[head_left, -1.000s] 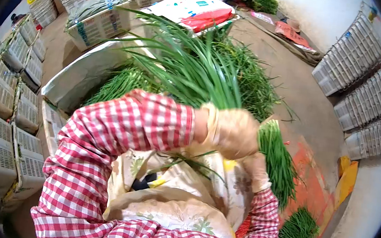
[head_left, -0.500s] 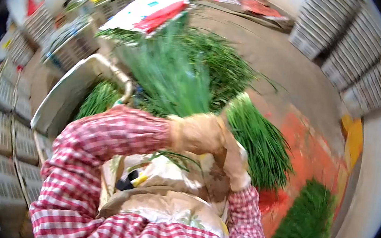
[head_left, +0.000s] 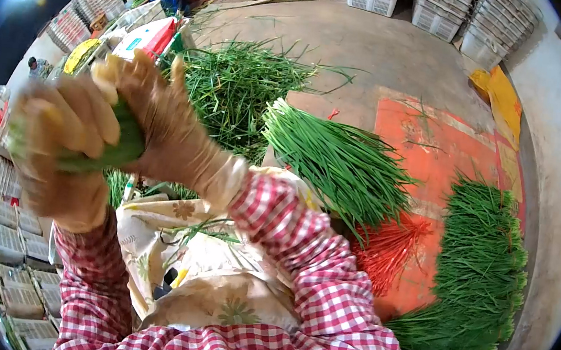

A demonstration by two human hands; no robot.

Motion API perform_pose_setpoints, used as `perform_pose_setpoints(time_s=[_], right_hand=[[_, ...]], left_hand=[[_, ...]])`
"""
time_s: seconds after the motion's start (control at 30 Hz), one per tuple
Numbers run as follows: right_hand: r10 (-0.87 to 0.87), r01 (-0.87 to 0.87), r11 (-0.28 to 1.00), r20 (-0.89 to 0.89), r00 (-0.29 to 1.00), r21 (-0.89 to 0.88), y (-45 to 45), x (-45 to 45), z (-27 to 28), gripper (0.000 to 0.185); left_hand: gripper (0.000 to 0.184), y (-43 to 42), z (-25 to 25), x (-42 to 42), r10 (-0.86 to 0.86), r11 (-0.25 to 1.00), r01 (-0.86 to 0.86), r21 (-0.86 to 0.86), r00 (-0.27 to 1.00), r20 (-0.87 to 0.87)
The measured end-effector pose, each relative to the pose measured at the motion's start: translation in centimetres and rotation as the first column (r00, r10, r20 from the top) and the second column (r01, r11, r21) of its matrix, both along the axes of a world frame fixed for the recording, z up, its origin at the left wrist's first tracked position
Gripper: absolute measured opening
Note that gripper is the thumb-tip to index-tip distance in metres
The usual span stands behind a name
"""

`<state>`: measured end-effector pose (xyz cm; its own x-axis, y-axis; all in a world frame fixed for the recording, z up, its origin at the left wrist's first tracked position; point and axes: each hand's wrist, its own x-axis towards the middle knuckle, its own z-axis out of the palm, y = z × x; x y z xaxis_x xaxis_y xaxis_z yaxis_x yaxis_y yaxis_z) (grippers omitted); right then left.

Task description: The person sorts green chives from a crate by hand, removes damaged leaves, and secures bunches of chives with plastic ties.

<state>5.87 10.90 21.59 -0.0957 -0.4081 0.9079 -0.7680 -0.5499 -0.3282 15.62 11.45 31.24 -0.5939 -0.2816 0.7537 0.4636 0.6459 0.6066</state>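
Orange sheeting (head_left: pixel 402 128) is spread at right, red strands (head_left: pixel 388 249) seemingly placed within reach. Greens (head_left: pixel 130 136) are clenched in the left hand (head_left: pixel 72 129); the right hand (head_left: pixel 170 126) is spread alongside.

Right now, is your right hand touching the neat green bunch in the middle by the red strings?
Apart. The head view shows loose greens in the gap between the right hand and the green bunch.
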Motion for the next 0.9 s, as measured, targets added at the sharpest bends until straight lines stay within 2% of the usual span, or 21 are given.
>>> perform_pose_setpoints(time_s=[0.1, 0.13, 0.17, 0.2, 0.23, 0.27, 0.3, 0.33, 0.37, 0.4, 0.43, 0.47, 0.53, 0.57, 0.6, 0.67, 0.73, 0.77, 0.8, 0.87, 0.9], right_hand=[[0.176, -0.175, 0.957, -0.016, 0.984, -0.231, 1.7, -4.5, 3.2, 0.071], [0.19, -0.193, 0.947, -0.038, 0.981, -0.257, 1.4, -5.6, 3.5, 0.063], [0.091, -0.092, 0.996, -0.081, 0.993, -0.009, 3.3, -6.8, 4.3, 0.055], [-0.109, 0.113, 0.994, -0.18, 0.978, 0.011, 3.4, -8.2, 4.3, 0.051], [-0.167, 0.156, 0.986, -0.262, 0.95, -0.059, 4.2, -9.9, 4.4, 0.048], [-0.259, 0.33, 0.936, -0.394, 0.882, 0.122, 6.0, -11.6, 4.9, 0.048], [-0.315, 0.419, 0.898, -0.473, 0.823, 0.132, 7.8, -14.0, 4.6, 0.05], [-0.359, 0.503, 0.854, -0.553, 0.752, 0.13, 9.6, -16.3, 4.4, 0.052], [-0.371, 0.525, 0.828, -0.51, 0.776, 0.197, 11.7, -18.0, 3.8, 0.056], [-0.459, 0.666, 0.624, -0.498, 0.736, 0.409, 14.4, -20.5, 2.4, 0.057], [-0.508, 0.713, 0.539, -0.503, 0.7, 0.448, 16.2, -22.3, 1.1, 0.058], [-0.57, 0.792, 0.475, -0.551, 0.61, 0.384, 18.0, -24.0, -0.9, 0.059], [-0.646, 0.802, 0.146, -0.558, 0.52, 0.579, 19.6, -24.7, -3.1, 0.057], [-0.636, 0.801, 0.139, -0.568, 0.523, 0.582, 19.8, -24.8, -4.3, 0.057], [-0.663, 0.718, 0.139, -0.474, 0.579, 0.682, 20.0, -25.1, -5.6, 0.059], [-0.686, 0.622, 0.121, -0.388, 0.615, 0.773, 19.1, -25.8, -8.1, 0.061], [-0.632, 0.732, 0.084, -0.532, 0.564, 0.676, 17.2, -25.3, -9.4, 0.06], [-0.625, 0.648, 0.159, -0.432, 0.65, 0.745, 15.8, -24.6, -9.0, 0.06], [-0.617, 0.652, 0.166, -0.437, 0.654, 0.74, 14.4, -24.6, -9.5, 0.06], [-0.578, 0.528, -0.011, -0.437, 0.689, 0.849, 12.1, -24.6, -10.9, 0.061], [-0.53, 0.538, 0.006, -0.454, 0.717, 0.843, 10.6, -23.9, -11.2, 0.061]], left_hand=[[0.027, -1.2, 1.7, -1.6, -0.342, 0.896, 0.396, 0.202, 0.904, -0.257], [0.024, -2.4, 2.0, -2.4, -0.534, 0.771, 0.598, 0.217, 0.794, -0.29], [0.025, -3.6, 1.7, -2.3, -0.466, 0.752, 0.587, 0.299, 0.795, -0.389], [0.023, -4.1, 1.1, -2.8, -0.43, 0.718, 0.583, 0.381, 0.801, -0.416], [0.023, -4.5, 0.5, -3.4, -0.39, 0.675, 0.578, 0.458, 0.807, -0.444], [0.024, -5.0, -0.1, -4.0, -0.346, 0.625, 0.574, 0.529, 0.811, -0.472], [0.024, -3.8, -0.6, -6.4, 0.017, 0.703, 0.319, 0.636, 0.886, -0.463], [0.025, -3.9, -1.0, -8.0, 0.376, 0.678, 0.047, 0.734, 0.836, -0.4], [0.029, -9.6, -2.8, -6.5, -0.544, 0.505, 0.736, 0.451, 0.677, -0.496], [0.032, -12.2, -5.1, -6.6, -0.515, 0.672, 0.635, 0.381, 0.771, -0.375], [0.034, -12.6, -8.2, -7.0, -0.343, 0.826, 0.39, 0.407, 0.921, -0.186], [0.032, -12.6, -12.0, -7.4, -0.247, 0.85, 0.219, 0.479, 0.969, -0.006], [0.026, -12.3, -20.1, -8.1, -0.242, 0.768, -0.038, 0.64, 0.907, 0.344], [0.017, -11.2, -23.7, -8.8, -0.201, 0.807, -0.265, 0.527, 0.717, 0.668], [0.016, -9.7, -26.8, -9.2, -0.206, 0.787, -0.364, 0.498, 0.607, 0.768], [0.027, -7.6, -30.6, -10.0, -0.244, 0.84, -0.309, 0.446, 0.519, 0.819], [0.036, -6.8, -31.5, -12.1, 0.155, 0.986, -0.098, -0.132, 0.285, 0.946], [0.034, -6.4, -32.0, -13.0, 0.182, 0.983, -0.068, -0.171, 0.244, 0.953], [0.027, -6.1, -34.3, -13.2, 0.293, 0.955, -0.053, -0.292, 0.33, 0.897], [0.022, -5.3, -36.0, -13.8, 0.344, 0.934, -0.035, -0.356, 0.361, 0.867], [0.015, -4.8, -36.1, -13.5, 0.419, 0.895, -0.055, -0.443, 0.449, 0.789]])
